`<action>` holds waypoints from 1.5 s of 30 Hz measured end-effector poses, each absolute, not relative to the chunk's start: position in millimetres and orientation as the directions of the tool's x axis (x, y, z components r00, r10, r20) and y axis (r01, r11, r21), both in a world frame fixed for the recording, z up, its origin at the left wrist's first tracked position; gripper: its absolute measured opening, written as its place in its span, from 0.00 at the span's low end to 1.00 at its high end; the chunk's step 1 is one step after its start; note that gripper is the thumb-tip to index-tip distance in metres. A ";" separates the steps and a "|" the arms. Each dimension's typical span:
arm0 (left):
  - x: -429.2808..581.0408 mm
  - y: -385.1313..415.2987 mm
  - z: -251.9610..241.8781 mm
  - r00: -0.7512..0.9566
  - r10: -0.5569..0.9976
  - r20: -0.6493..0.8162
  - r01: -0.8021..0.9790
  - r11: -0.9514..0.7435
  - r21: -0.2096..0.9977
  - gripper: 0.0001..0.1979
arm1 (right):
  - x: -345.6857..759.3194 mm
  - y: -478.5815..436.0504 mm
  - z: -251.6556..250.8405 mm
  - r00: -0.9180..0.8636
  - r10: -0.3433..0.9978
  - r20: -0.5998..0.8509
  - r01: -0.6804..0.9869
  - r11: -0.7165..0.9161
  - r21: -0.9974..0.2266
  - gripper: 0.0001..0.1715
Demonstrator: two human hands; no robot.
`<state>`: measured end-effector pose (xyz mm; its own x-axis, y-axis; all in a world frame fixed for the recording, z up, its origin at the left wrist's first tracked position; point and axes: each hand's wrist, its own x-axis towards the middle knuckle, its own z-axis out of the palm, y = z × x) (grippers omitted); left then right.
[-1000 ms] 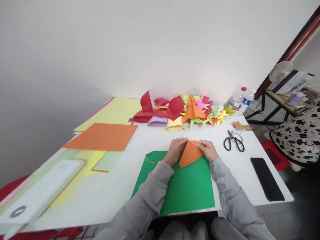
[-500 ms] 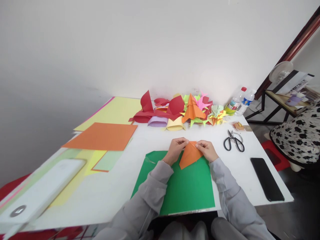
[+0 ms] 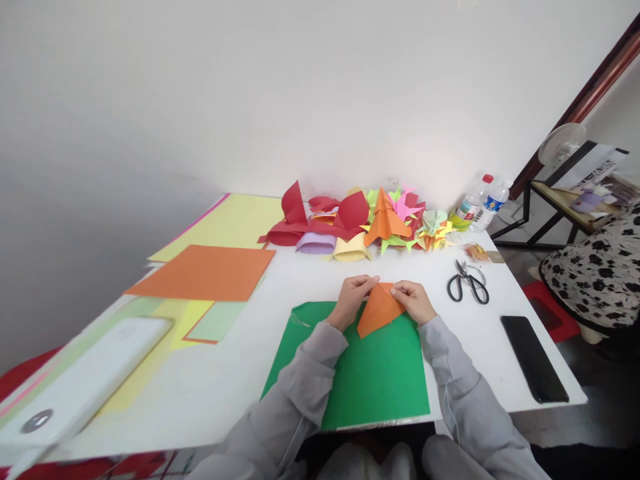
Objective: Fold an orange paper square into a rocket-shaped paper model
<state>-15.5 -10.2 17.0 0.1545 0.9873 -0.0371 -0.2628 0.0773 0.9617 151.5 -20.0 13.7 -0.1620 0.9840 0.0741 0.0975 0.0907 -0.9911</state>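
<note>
Pinching the folded orange paper [image 3: 379, 318] near its far edge, my left hand [image 3: 351, 303] and right hand [image 3: 415, 302] are slightly apart, one at each side. It sits above the far part of the green sheet [image 3: 375, 383], which reaches the near edge of the white table [image 3: 215, 387]. Open tabletop stretches left toward the orange sheet [image 3: 205, 273]; a narrower strip runs right to the phone [image 3: 535, 360], with scissors [image 3: 467, 285] beyond.

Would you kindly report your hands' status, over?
Left hand, right hand: both pinching folded orange paper. Paper over green rectangular mat. Black-handled scissors apart, right side.
</note>
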 end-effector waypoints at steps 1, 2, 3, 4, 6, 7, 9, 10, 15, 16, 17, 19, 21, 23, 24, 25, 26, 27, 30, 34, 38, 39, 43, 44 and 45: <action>-15.4 -10.6 17.7 0.142 0.990 -0.009 -0.224 0.041 0.974 0.14 | 151.3 -20.0 13.6 -0.164 0.984 0.072 0.101 0.089 -0.991 0.18; -15.2 -10.9 18.5 0.130 0.991 0.021 -0.189 0.004 0.982 0.14 | 151.1 -20.1 13.6 -0.168 0.983 0.069 0.104 0.087 -0.991 0.18; -15.1 -11.2 19.4 0.119 0.992 0.047 -0.162 -0.028 0.986 0.13 | 150.9 -20.1 13.6 -0.171 0.983 0.065 0.106 0.084 -0.991 0.18; -14.9 -11.5 20.3 0.108 0.992 0.068 -0.145 -0.052 0.988 0.12 | 150.7 -20.1 13.5 -0.175 0.983 0.061 0.107 0.081 -0.991 0.18; -14.6 -11.9 21.8 0.093 0.991 0.091 -0.123 -0.079 0.989 0.12 | 150.5 -20.1 13.5 -0.185 0.981 0.053 0.109 0.074 -0.991 0.19; -14.5 -12.0 22.3 0.089 0.992 0.091 -0.118 -0.080 0.990 0.12 | 150.5 -20.1 13.5 -0.188 0.981 0.049 0.108 0.070 -0.992 0.19; -14.1 -12.6 23.1 0.094 0.993 0.070 -0.122 -0.059 0.991 0.12 | 150.6 -20.1 13.7 -0.190 0.981 0.045 0.102 0.066 -0.993 0.19; -13.8 -13.0 23.3 0.108 0.993 0.053 -0.126 -0.040 0.991 0.13 | 150.7 -20.2 13.9 -0.188 0.981 0.045 0.094 0.064 -0.994 0.20; -12.1 -15.5 21.2 0.228 0.973 -0.026 -0.110 0.053 0.993 0.17 | 150.1 -21.3 15.3 -0.190 0.981 0.038 0.073 0.052 -0.996 0.21; -11.9 -15.8 20.4 0.239 0.970 -0.037 -0.111 0.065 0.992 0.17 | 149.7 -21.6 15.7 -0.196 0.980 0.035 0.073 0.050 -0.996 0.21; -11.8 -15.9 19.7 0.244 0.969 -0.041 -0.114 0.071 0.991 0.17 | 149.3 -22.0 16.1 -0.200 0.979 0.034 0.074 0.049 -0.996 0.21; -11.6 -15.9 18.9 0.239 0.970 -0.030 -0.121 0.061 0.991 0.16 | 148.6 -22.5 16.7 -0.205 0.978 0.033 0.072 0.049 -0.996 0.21; -11.5 -16.0 18.9 0.228 0.974 -0.009 -0.124 0.038 0.992 0.16 | 148.3 -22.8 16.9 -0.201 0.979 0.032 0.075 0.048 -0.996 0.22; -11.2 -16.3 19.4 0.222 0.975 -0.008 -0.124 0.037 0.992 0.16 | 148.5 -22.8 16.7 -0.190 0.981 0.034 0.082 0.050 -0.995 0.22; -11.0 -16.5 19.7 0.222 0.975 -0.019 -0.126 0.048 0.991 0.15 | 148.8 -22.7 16.5 -0.184 0.982 0.037 0.084 0.053 -0.995 0.22; -10.8 -16.7 20.0 0.224 0.974 -0.031 -0.130 0.062 0.990 0.15 | 149.0 -22.6 16.2 -0.181 0.983 0.038 0.084 0.054 -0.995 0.22; -10.7 -16.8 20.2 0.228 0.973 -0.040 -0.133 0.072 0.988 0.15 | 149.2 -22.5 15.8 -0.182 0.983 0.037 0.082 0.053 -0.995 0.22; -10.6 -16.9 20.3 0.230 0.972 -0.042 -0.135 0.074 0.988 0.14 | 149.3 -22.6 15.5 -0.187 0.982 0.033 0.079 0.048 -0.996 0.22; -10.7 -16.6 19.8 0.232 0.973 -0.013 -0.124 0.043 0.991 0.13 | 149.1 -23.2 14.6 -0.206 0.978 0.011 0.063 0.025 -0.998 0.21; -11.1 -15.7 18.5 0.232 0.972 0.042 -0.111 -0.016 0.994 0.13 | 148.7 -23.9 15.2 -0.218 0.976 0.004 0.077 0.021 -0.997 0.18; -11.7 -15.0 18.1 0.231 0.971 0.064 -0.108 -0.040 0.993 0.13 | 150.1 -23.2 16.1 -0.241 0.970 0.043 0.169 0.086 -0.982 0.16; -11.9 -14.8 18.0 0.228 0.972 0.064 -0.107 -0.040 0.993 0.14 | 150.7 -23.0 16.1 -0.249 0.967 0.045 0.188 0.094 -0.978 0.17; -13.1 -14.3 17.7 0.225 0.972 0.062 -0.120 -0.036 0.992 0.14 | 152.9 -22.4 14.9 -0.290 0.956 0.046 0.204 0.109 -0.973 0.17; -13.2 -14.4 17.6 0.226 0.972 0.062 -0.124 -0.034 0.992 0.14 | 153.1 -22.4 14.4 -0.294 0.955 0.049 0.204 0.112 -0.972 0.16; -13.2 -14.5 17.6 0.225 0.972 0.064 -0.127 -0.036 0.991 0.14 | 153.1 -22.5 13.9 -0.293 0.955 0.050 0.206 0.115 -0.972 0.16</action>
<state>-13.2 -14.5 17.6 0.2249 0.9723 0.0636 -0.1265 -0.0356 0.9913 153.1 -22.5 13.9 -0.2929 0.9548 0.0505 0.2065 0.1147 -0.9717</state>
